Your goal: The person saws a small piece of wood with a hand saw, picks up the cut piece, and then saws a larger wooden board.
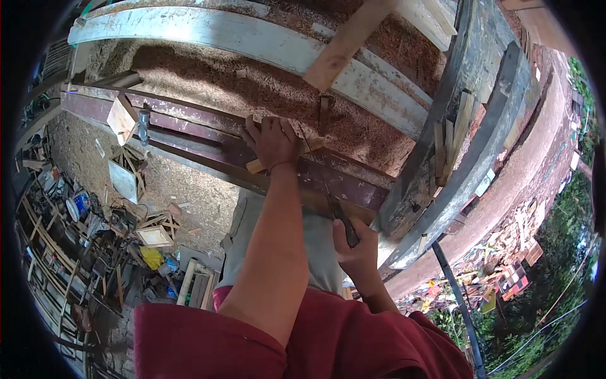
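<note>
My left hand [274, 142] presses a short strip of light wood [255, 167] down on a dark red beam [211, 132]. The strip lies crosswise under the palm, and both its ends stick out. In my right hand [356, 246] is a handsaw [341, 219], its dark handle wrapped by the fingers. The thin blade slants up and away past the right end of the strip, close to my left hand. Whether the teeth touch the wood cannot be made out.
A clamp-like metal tool [143, 126] and a wood block [122, 120] sit along the beam. Long whitish planks [208, 31] stretch across the far side. Curved grey timbers [470, 164] rise at the right. Sawdust, offcuts and a yellow bag [151, 258] lie on the ground.
</note>
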Demonstrator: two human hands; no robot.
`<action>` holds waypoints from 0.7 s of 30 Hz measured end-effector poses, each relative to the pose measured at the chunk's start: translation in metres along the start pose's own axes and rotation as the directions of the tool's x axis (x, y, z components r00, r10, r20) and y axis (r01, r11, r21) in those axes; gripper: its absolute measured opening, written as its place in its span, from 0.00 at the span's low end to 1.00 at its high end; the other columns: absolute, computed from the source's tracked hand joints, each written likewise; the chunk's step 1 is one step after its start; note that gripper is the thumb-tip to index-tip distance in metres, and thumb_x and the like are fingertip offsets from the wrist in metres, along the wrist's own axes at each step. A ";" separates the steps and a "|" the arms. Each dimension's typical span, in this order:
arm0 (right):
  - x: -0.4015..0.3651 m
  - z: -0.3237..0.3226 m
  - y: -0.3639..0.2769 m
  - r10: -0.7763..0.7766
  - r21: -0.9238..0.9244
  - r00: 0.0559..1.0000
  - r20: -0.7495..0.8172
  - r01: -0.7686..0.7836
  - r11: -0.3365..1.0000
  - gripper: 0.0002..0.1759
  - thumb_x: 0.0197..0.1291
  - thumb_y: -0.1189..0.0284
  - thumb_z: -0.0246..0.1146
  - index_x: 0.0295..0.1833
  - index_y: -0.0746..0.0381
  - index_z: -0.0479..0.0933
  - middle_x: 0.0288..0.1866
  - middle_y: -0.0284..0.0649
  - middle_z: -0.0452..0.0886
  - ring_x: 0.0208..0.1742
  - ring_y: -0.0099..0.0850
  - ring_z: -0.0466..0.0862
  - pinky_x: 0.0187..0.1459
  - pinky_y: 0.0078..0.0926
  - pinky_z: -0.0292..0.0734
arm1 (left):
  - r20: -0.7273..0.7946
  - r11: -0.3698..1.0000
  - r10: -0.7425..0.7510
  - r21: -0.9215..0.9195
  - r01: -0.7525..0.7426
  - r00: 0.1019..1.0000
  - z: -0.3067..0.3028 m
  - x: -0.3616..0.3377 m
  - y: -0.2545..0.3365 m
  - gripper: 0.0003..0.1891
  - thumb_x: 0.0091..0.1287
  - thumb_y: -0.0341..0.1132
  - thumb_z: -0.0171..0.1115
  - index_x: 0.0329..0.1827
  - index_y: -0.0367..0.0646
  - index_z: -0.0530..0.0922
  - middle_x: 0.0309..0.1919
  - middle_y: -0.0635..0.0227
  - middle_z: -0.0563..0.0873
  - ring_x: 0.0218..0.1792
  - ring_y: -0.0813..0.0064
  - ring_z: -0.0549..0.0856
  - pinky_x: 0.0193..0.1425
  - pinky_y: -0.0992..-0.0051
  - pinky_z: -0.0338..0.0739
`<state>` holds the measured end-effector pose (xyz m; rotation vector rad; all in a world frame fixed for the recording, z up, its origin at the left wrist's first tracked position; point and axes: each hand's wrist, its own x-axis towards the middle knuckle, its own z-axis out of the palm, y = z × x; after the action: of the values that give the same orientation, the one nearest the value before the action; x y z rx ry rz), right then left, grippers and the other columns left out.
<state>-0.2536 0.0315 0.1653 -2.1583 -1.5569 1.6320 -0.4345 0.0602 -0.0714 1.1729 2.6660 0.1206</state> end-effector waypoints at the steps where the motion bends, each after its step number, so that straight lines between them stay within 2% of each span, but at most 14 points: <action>1: 0.001 -0.002 -0.004 0.005 0.006 1.000 0.001 -0.005 1.000 0.17 0.72 0.66 0.70 0.32 0.65 0.78 0.18 0.42 0.75 0.19 0.25 0.74 0.25 0.32 0.69 | 0.002 1.000 0.002 -0.006 -0.002 1.000 0.000 -0.001 0.000 0.22 0.79 0.45 0.51 0.47 0.45 0.92 0.55 0.63 0.90 0.78 0.47 0.69 0.89 0.36 0.49; 3: 0.005 -0.005 -0.013 0.008 0.017 1.000 0.006 -0.008 1.000 0.17 0.73 0.67 0.69 0.32 0.65 0.78 0.18 0.42 0.75 0.19 0.25 0.74 0.25 0.32 0.69 | 0.000 1.000 0.004 -0.012 -0.004 1.000 0.001 0.001 0.000 0.21 0.78 0.45 0.52 0.47 0.45 0.92 0.56 0.63 0.89 0.78 0.46 0.69 0.89 0.36 0.48; 9: 0.011 -0.007 -0.040 0.176 -0.044 0.981 0.085 -0.173 0.984 0.17 0.74 0.67 0.68 0.33 0.66 0.79 0.20 0.43 0.78 0.20 0.28 0.75 0.27 0.34 0.70 | 0.062 1.000 -0.020 -0.023 0.021 0.998 -0.005 0.001 0.000 0.21 0.77 0.46 0.52 0.46 0.44 0.92 0.56 0.63 0.88 0.77 0.45 0.69 0.89 0.34 0.47; 12: 0.024 -0.002 -0.042 0.114 -0.026 0.992 0.052 -0.113 0.993 0.17 0.74 0.67 0.67 0.35 0.68 0.80 0.21 0.45 0.81 0.22 0.31 0.78 0.28 0.36 0.71 | 0.065 0.997 -0.044 -0.064 0.048 0.997 -0.006 0.002 0.003 0.20 0.77 0.45 0.53 0.46 0.44 0.91 0.56 0.63 0.87 0.77 0.44 0.69 0.89 0.33 0.47; 15: 0.031 -0.004 -0.039 0.121 -0.016 0.992 0.031 -0.120 0.993 0.15 0.78 0.67 0.64 0.46 0.68 0.87 0.24 0.30 0.77 0.26 0.16 0.71 0.28 0.24 0.66 | 0.070 0.994 -0.052 -0.091 0.058 0.996 -0.006 0.003 0.000 0.19 0.77 0.45 0.53 0.45 0.44 0.91 0.55 0.63 0.87 0.78 0.44 0.68 0.88 0.33 0.47; 18: 0.038 -0.007 -0.037 0.181 -0.138 0.978 0.107 -0.166 0.976 0.15 0.78 0.67 0.63 0.51 0.69 0.88 0.27 0.33 0.80 0.29 0.18 0.74 0.31 0.25 0.70 | 0.066 0.992 -0.058 -0.105 0.065 0.996 -0.005 0.002 0.001 0.18 0.77 0.44 0.54 0.45 0.44 0.91 0.55 0.63 0.86 0.78 0.45 0.68 0.88 0.33 0.47; 19: 0.039 0.003 -0.041 0.027 -0.034 0.998 0.051 -0.025 0.999 0.14 0.77 0.68 0.63 0.52 0.69 0.87 0.29 0.35 0.82 0.31 0.20 0.75 0.34 0.27 0.72 | 0.066 0.993 -0.062 -0.099 0.068 0.996 -0.004 0.002 0.001 0.18 0.77 0.44 0.55 0.45 0.44 0.90 0.55 0.63 0.86 0.79 0.45 0.68 0.89 0.33 0.47; 21: 0.037 0.011 -0.046 0.037 -0.017 0.998 0.054 -0.036 0.999 0.13 0.77 0.69 0.63 0.52 0.69 0.87 0.28 0.36 0.82 0.31 0.20 0.76 0.35 0.29 0.73 | 0.072 0.994 -0.069 -0.084 0.075 0.995 -0.004 0.004 0.002 0.18 0.77 0.44 0.55 0.45 0.44 0.90 0.55 0.63 0.86 0.79 0.45 0.68 0.89 0.34 0.47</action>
<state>-0.2945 0.0747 0.1589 -2.1809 -1.5587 1.7090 -0.4370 0.0647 -0.0679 1.0341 2.6114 0.1788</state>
